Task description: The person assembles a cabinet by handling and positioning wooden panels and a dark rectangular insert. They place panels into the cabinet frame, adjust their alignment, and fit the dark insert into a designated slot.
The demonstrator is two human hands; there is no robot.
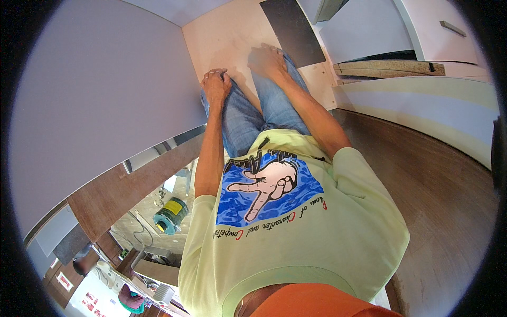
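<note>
My left hand lies over my left knee, its fingers draped across the blue jeans. It holds nothing. On the other knee rests my right hand, spread over the denim and partly in shadow. Nothing shows in it either. Both forearms stretch forward from the sleeves of my pale yellow T-shirt. Beyond the knees is a light wooden board, with a black rectangular sheet at its far right.
A tall pale grey panel closes off the left side. Stacked particle-board strips lie at the right, below a white drawer front. A brown wooden surface curves along the right. Behind at lower left are a green-and-yellow container and another person.
</note>
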